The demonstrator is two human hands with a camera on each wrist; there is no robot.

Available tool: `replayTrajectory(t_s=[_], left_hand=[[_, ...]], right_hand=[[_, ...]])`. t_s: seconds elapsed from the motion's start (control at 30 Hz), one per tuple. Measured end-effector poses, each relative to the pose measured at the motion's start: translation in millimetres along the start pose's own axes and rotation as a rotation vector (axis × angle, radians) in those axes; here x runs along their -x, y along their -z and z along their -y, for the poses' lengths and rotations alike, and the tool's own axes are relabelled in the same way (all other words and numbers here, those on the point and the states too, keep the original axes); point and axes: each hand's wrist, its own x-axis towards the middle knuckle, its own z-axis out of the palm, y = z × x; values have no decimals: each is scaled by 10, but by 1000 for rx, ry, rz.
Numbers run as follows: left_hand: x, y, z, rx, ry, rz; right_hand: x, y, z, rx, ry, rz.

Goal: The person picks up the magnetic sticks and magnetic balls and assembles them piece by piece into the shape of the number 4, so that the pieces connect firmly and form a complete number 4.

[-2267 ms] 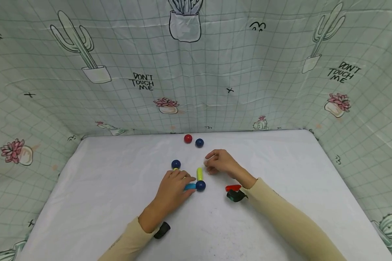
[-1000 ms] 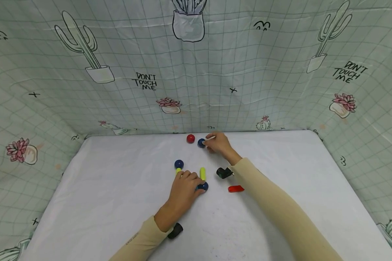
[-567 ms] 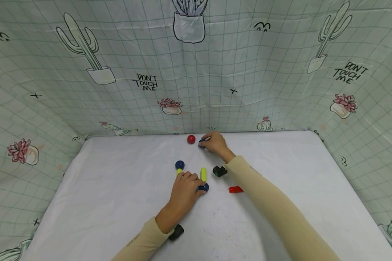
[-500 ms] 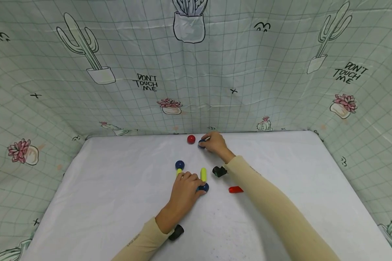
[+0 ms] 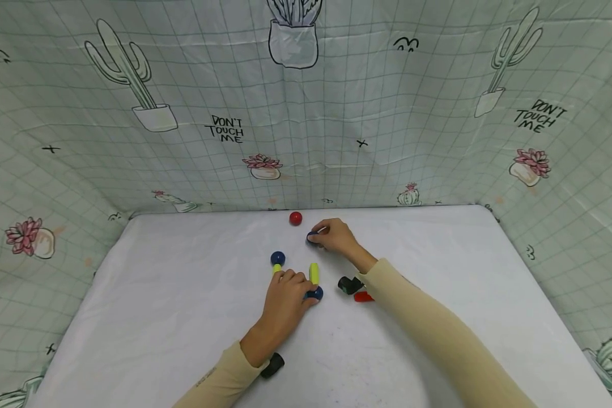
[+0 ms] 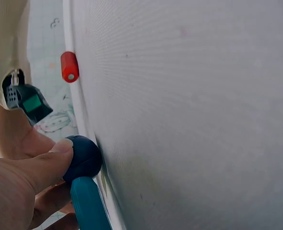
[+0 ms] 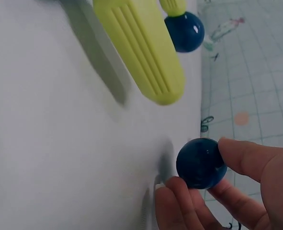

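Note:
My right hand (image 5: 336,237) pinches a dark blue ball (image 7: 201,163) between thumb and fingers, beyond the yellow rods. With thumb and fingers, my left hand (image 5: 281,300) holds another dark blue ball (image 6: 85,158), the corner of a piece built from rods and balls. A teal rod (image 6: 88,203) meets this ball and is mostly covered by the hand in the head view. From the same ball a yellow rod (image 5: 314,273) points away toward the back, its far end bare. A second yellow rod (image 5: 277,268), left of it, carries a blue ball (image 5: 277,258) at its far end.
A red ball (image 5: 296,219) lies near the table's back edge. Right of the built piece, a red rod (image 5: 363,296) lies partly behind the right sleeve. Small black cameras hang at the right wrist (image 5: 350,285) and left wrist (image 5: 272,365). A patterned cloth (image 5: 306,124) stands behind the table.
My right hand reached to the back, took the blue ball beside the red one and brought it nearer the yellow rods. My left hand shifted right, its fingers now on the corner ball.

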Motion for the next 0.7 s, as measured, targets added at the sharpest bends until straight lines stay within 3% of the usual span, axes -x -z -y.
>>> replayTrajectory(t_s=[0.7], left_hand=[[4,-21,2,-13,-8,-31]], right_hand=[[315,-84,-147,-41,37,85]])
